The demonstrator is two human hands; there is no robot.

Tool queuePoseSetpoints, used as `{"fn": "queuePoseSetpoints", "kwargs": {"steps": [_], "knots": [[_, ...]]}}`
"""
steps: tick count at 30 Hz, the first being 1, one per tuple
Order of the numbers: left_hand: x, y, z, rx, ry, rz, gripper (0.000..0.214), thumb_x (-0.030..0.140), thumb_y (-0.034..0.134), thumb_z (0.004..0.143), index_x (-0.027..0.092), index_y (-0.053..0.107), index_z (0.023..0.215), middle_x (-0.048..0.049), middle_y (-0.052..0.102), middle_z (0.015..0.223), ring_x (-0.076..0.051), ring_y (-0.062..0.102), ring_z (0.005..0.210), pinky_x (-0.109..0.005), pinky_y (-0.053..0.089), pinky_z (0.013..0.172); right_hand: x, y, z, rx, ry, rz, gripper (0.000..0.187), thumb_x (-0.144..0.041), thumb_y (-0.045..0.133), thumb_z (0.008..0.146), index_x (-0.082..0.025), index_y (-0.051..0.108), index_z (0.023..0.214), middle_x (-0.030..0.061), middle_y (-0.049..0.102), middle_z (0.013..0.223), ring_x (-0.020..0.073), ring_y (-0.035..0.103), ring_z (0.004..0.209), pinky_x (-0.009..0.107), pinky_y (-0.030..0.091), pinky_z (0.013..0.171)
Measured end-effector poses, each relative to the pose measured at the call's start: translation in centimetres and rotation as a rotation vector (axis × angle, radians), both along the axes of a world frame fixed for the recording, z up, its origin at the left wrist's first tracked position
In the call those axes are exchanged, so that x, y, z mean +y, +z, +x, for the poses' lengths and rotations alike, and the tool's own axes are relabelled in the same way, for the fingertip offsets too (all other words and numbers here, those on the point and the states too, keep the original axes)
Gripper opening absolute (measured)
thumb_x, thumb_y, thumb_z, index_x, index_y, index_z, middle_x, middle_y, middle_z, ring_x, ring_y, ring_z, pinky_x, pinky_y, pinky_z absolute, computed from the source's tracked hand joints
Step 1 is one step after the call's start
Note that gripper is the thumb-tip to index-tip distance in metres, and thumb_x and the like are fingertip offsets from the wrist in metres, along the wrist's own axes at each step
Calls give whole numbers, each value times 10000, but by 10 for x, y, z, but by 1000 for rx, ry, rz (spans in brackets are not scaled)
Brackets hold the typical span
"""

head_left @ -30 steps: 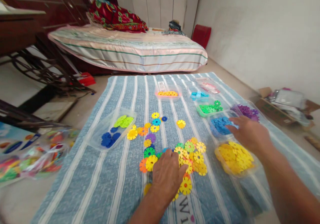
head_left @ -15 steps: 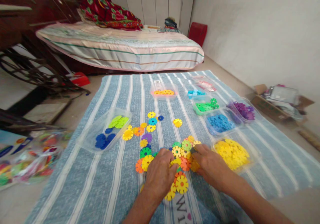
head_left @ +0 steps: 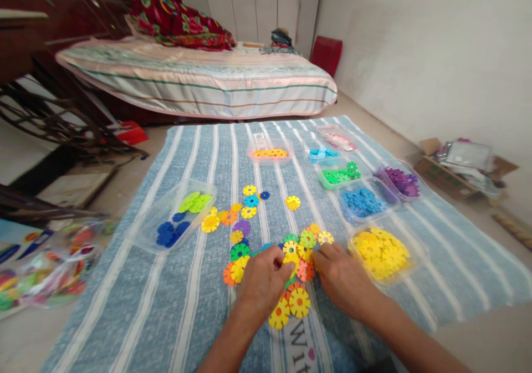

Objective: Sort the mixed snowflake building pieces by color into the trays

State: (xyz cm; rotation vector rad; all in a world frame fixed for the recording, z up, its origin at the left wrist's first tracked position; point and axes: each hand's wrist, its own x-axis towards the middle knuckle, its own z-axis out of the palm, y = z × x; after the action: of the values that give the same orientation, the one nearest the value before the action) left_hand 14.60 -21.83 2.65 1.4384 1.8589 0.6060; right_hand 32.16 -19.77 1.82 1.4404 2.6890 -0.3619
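Many coloured plastic snowflake discs lie in a cluster on the striped cloth (head_left: pixel 195 284). Between the thumb and fingers of my left hand (head_left: pixel 266 279) is a yellow snowflake disc (head_left: pixel 291 262). My right hand (head_left: pixel 343 273) bends its fingers closed at the cluster's right side; whatever sits under its fingertips is hidden. Close to those fingers are an orange disc (head_left: pixel 305 271) and a pale yellow disc (head_left: pixel 325 238). Nearer to me, two yellow discs (head_left: pixel 299 302) lie below my hands. To the left of my left hand there is a green disc (head_left: pixel 240 251).
Right of my right hand stands a clear tub of yellow discs (head_left: pixel 411 259). Behind it are tubs with blue (head_left: pixel 361 202), purple (head_left: pixel 401 182) and green discs (head_left: pixel 341 173). At left, a clear tub (head_left: pixel 145 223) holds lime and dark blue discs. A bed (head_left: pixel 208 85) stands beyond.
My right hand has shifted slightly left, in toward the cluster. My left hand stays at the yellow disc, which now shows more clearly. The whole view has shifted a little.
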Motion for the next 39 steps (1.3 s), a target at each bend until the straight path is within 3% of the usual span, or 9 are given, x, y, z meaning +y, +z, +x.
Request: {"fn": "queuePoseSetpoints", "kwargs": {"steps": [8,15,18,22,27,30,33,36,39], "knots": [[7,-6,-7,-193,78,-13,162,330,527,669,195,489,588,65,434,498,-103,443,491,-223,324,487,-9,-19,-2,35,15,212,212,-61,430,812,-136,596,920,94,563,880,221,482,839,325,402,706],[10,-3,-1,-266,101,-19,141,328,544,679,190,543,655,66,476,509,-102,487,462,-215,377,456,0,-16,7,165,23,338,360,-33,402,816,-102,556,1134,115,616,947,202,533,874,304,472,747],[16,0,19,-287,65,6,130,316,546,693,190,576,694,54,508,529,-107,510,501,-212,383,475,4,5,28,261,-6,356,390,-39,361,814,-135,569,1129,109,627,946,183,565,861,291,496,737],[28,6,73,-364,-80,50,101,269,524,717,194,591,714,39,550,564,-107,526,537,-209,378,495,14,35,75,267,-148,438,335,-171,343,873,-156,591,1098,102,639,944,189,609,823,313,510,724],[32,15,110,-254,-291,293,148,273,523,761,194,595,864,-23,629,868,-142,574,780,-246,439,693,21,44,110,110,-343,492,310,-303,369,892,-175,621,1020,84,653,1009,205,637,751,332,511,646],[30,17,83,10,-264,326,166,223,410,836,190,572,819,-39,611,857,-152,563,828,-269,422,760,11,38,93,241,-320,531,302,-334,379,899,-186,628,984,71,664,973,191,639,778,310,503,670],[30,15,43,318,-244,142,194,241,383,859,194,559,791,-45,598,832,-166,572,788,-278,417,707,-1,31,54,350,-156,340,282,-281,365,911,-197,627,972,53,669,887,150,631,786,257,483,706],[30,12,17,521,-269,8,161,285,434,837,189,562,858,-69,593,915,-206,586,847,-307,421,711,-3,23,14,191,-52,67,264,-208,393,886,-225,601,1048,34,653,834,144,625,720,238,450,624],[28,8,12,569,-294,-36,157,288,474,811,179,564,879,-93,584,972,-225,587,883,-324,423,728,4,18,-10,34,2,-26,330,-147,425,839,-232,552,1131,53,635,895,173,629,755,249,416,599]]}}
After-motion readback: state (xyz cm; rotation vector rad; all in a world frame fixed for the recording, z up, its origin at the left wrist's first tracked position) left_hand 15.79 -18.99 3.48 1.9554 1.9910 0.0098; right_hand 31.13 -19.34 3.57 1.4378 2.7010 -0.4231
